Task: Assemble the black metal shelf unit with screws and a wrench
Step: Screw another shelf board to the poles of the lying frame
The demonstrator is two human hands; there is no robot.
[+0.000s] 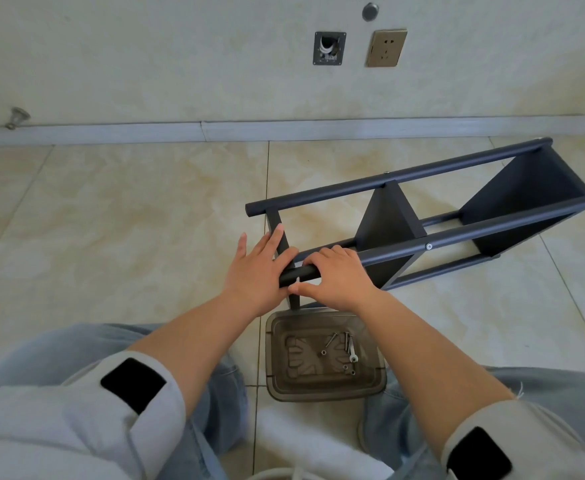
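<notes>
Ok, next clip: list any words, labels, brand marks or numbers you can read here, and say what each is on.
None can be read.
Black patches on the sleeves: blank, no mark.
Wall socket: slots only, no lettering visible.
Open wall box: small specks near its lower edge, too small to tell whether they are print.
Shelf unit, tray and screws: no marking visible.

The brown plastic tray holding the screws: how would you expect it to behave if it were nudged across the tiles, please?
The tray looks thin and shallow, so it is probably light and would likely slide easily on the glossy floor. The loose screws lie unsecured inside and would probably roll or rattle about. Its low, wide shape makes tipping unlikely.
</notes>
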